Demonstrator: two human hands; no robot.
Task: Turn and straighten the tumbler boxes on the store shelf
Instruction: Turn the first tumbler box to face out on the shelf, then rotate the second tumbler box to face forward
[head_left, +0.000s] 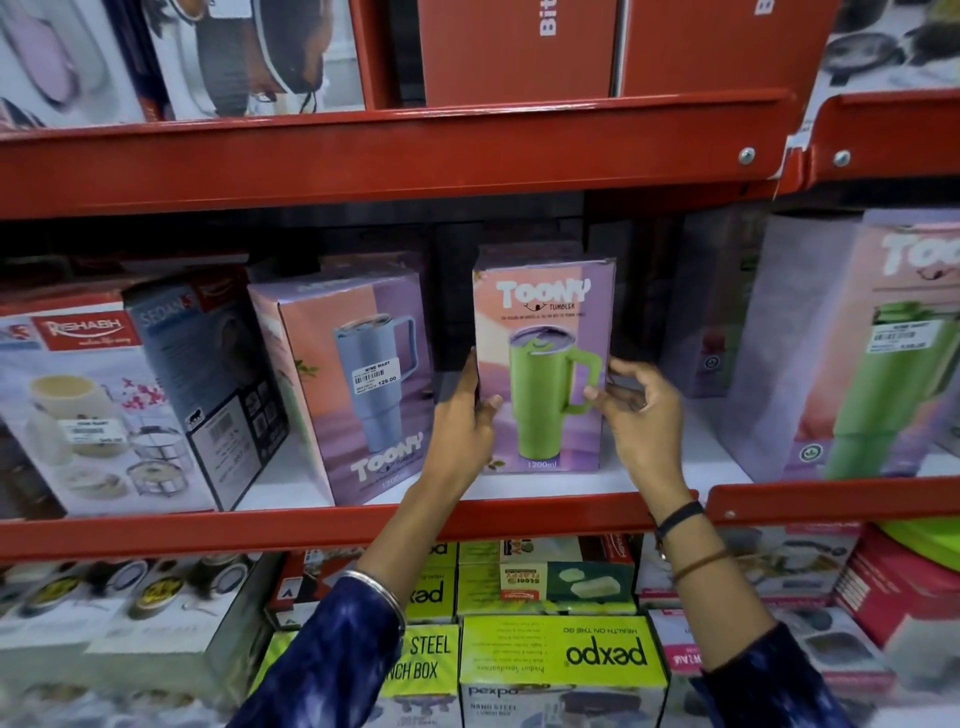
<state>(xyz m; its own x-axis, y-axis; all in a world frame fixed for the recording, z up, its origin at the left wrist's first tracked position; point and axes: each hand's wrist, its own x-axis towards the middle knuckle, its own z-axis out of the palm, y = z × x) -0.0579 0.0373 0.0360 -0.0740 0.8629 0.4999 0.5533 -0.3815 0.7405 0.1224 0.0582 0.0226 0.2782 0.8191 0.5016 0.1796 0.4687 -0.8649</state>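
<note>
A purple and pink Toony tumbler box with a green tumbler picture (543, 312) stands upright on the white middle shelf (519, 486), front face toward me. My left hand (465, 421) grips its left edge, thumb on the front. My right hand (641, 415) touches its right edge with curled fingers. To the left a second tumbler box with a blue tumbler (358, 384) stands turned at an angle, its picture upside down. At the far right stands a larger-looking green tumbler box (883, 353), also angled.
Red shelf rails (363, 166) run above and below. Rishabh casserole box (88, 410) and a Sedan box (208, 364) stand at the left. Green Pexpo lunch boxes (561, 660) fill the lower shelf. A dark gap lies behind the held box.
</note>
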